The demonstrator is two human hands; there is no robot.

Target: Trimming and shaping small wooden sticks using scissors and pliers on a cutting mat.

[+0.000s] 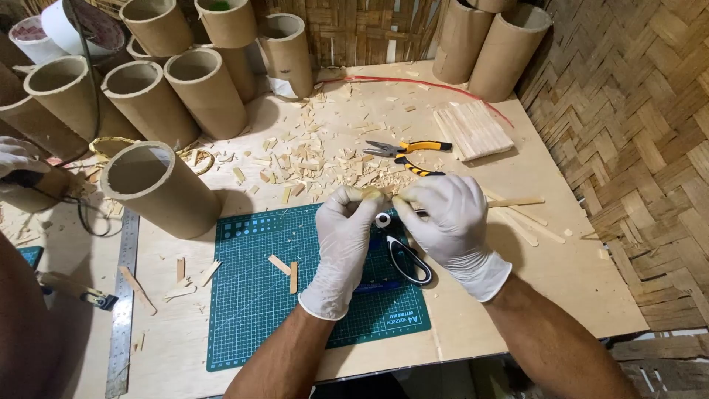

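Both my forearms come up from the near edge of the green cutting mat (251,310), and over its far edge my left hand (346,240) and right hand (450,222), both in white gloves, meet fingertip to fingertip. Between them I pinch a small pale sliver of wood (385,196), each hand closed on one end; most of it is hidden by my fingers, so I cannot tell its full shape. I judge it very light, stiff but brittle, likely to snap or splinter if bent, and slick against the gloves, so the ends are the place to hold, with gentle pressure. Just below my hands, above the mat, sits a small white ring-shaped piece (382,219); on the mat's right part lie scissors with a black-and-white handle (408,260). Beyond the mat lie scattered wood chips (325,159), yellow-handled pliers (406,151) and a stack of flat sticks (473,130). Left of the mat a cardboard tube (159,188) lies on its side beside a steel ruler (122,310), and another person's gloved hand (18,159) rests farther left.
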